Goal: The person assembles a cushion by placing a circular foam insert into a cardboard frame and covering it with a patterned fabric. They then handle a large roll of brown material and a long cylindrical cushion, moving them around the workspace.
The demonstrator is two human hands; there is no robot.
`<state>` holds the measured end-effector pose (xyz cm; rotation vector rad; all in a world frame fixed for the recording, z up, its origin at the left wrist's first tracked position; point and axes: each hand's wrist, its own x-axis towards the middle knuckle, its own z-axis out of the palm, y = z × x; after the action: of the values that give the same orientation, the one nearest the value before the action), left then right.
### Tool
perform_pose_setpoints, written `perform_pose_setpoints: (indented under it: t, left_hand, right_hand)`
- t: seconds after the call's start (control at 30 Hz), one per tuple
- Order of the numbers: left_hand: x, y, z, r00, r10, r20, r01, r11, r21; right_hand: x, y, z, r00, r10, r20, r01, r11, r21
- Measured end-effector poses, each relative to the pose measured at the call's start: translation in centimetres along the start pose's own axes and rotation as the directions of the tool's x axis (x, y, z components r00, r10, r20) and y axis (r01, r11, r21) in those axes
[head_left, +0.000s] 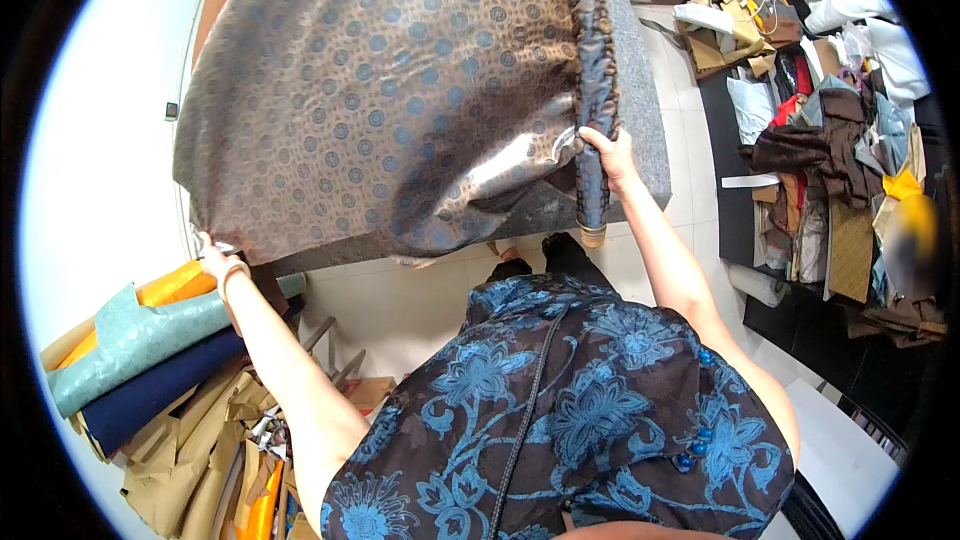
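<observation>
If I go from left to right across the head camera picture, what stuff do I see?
Fabric rolls → left hand → shiny patterned cloth → right hand on the fabric bolt → heap of folded fabrics.

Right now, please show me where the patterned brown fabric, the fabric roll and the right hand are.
Patterned brown fabric (pixel 380 90), head view, middle of the spread cloth.
Fabric roll (pixel 597 40), head view, upper part of the rolled bolt.
Right hand (pixel 610 152), head view, back of the hand gripping the roll.
</observation>
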<state>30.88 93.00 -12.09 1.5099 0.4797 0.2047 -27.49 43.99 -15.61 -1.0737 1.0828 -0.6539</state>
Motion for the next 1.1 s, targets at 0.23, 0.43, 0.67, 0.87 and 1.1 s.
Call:
perform_pose_setpoints:
  t: [0.23,0.43,0.67,0.87,1.1]
  left_hand:
    - [1.8,-5.3,2.0,0.971,-0.149,-0.186,0.21,0.904,0.373]
    - [4.0,-6.2,1.3,0.972,-0.174,-0.16,0.234,0.799,0.554]
    - [-0.3,-8.6,4.3,0.957,-0.29,-0.005,0.273,0.896,0.351]
    - [-16.9,-13.1,4.1,0.936,0.335,0.111,-0.311,0.635,0.707]
    - [-43.8,-16.3,7.8,0.343,0.236,0.909,-0.65,0.759,0.048]
  right_hand:
    - [0.7,4.8,-0.8,0.997,0.027,-0.079,-0.039,0.986,-0.164]
    - [-0.9,4.7,0.8,0.991,0.09,-0.1,-0.106,0.98,-0.169]
    - [-0.2,7.5,0.9,0.984,0.156,-0.084,-0.176,0.914,-0.365]
    - [-1.3,6.8,2.3,0.99,-0.047,-0.132,-0.068,0.663,-0.746]
    - [-1.1,8.2,1.9,0.995,-0.08,-0.064,0.01,0.699,-0.715]
